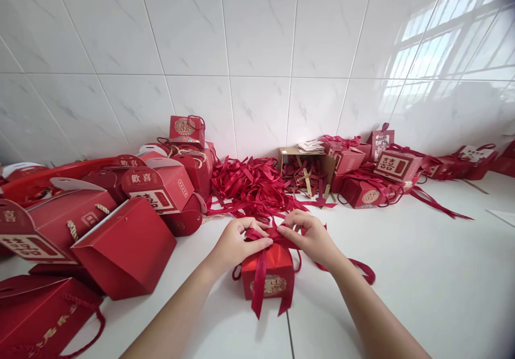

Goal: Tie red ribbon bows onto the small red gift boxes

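Observation:
A small red gift box [269,273] with a gold emblem stands on the white table in front of me. Red ribbon [260,276] lies over its top, and two tails hang down the front. My left hand [241,241] pinches the ribbon between thumb and fingers at the top left of the box. On the other side, my right hand [308,235] grips the ribbon at the top right, close to my left thumb. A dark red cord shows at both sides of the box. The fingers partly hide the ribbon's crossing.
Red boxes [129,246] crowd the left side. Behind the small box lies a heap of red ribbons [253,184], beside an open carton [287,160] of ribbon pieces. More decorated boxes [364,192] stand at the right back, against the tiled wall [257,42].

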The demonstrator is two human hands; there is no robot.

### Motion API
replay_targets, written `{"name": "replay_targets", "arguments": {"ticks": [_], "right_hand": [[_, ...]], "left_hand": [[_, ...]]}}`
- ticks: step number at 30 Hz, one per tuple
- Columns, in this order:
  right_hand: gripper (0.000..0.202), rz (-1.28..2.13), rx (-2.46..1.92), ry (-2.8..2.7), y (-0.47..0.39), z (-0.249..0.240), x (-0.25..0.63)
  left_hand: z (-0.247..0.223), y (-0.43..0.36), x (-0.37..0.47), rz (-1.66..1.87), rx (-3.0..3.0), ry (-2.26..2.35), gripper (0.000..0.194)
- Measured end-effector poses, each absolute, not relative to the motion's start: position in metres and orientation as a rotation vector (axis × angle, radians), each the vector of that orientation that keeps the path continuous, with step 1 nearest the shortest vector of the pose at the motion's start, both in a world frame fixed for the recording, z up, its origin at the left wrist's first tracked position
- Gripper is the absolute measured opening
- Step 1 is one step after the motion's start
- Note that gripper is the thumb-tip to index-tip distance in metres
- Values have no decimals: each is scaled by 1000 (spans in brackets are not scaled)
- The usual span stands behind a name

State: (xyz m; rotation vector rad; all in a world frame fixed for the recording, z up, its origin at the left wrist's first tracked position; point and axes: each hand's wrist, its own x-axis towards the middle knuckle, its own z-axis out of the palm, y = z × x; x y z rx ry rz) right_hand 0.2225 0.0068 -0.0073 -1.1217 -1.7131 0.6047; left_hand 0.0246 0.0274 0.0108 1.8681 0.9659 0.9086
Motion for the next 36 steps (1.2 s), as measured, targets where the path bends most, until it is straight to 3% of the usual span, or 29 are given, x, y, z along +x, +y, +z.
{"name": "replay_targets", "arguments": {"ticks": [8,13,36], "right_hand": [[29,340,-1092,-1661,9,-17,204],[33,238,-1143,-1630,11,-21,199],[42,621,-1137,-1452,9,-19,208]], "left_hand": [[9,23,28,935,1952,937,21],[8,25,29,919,1928,937,28],[7,24,28,944,1840,833,31]]}}
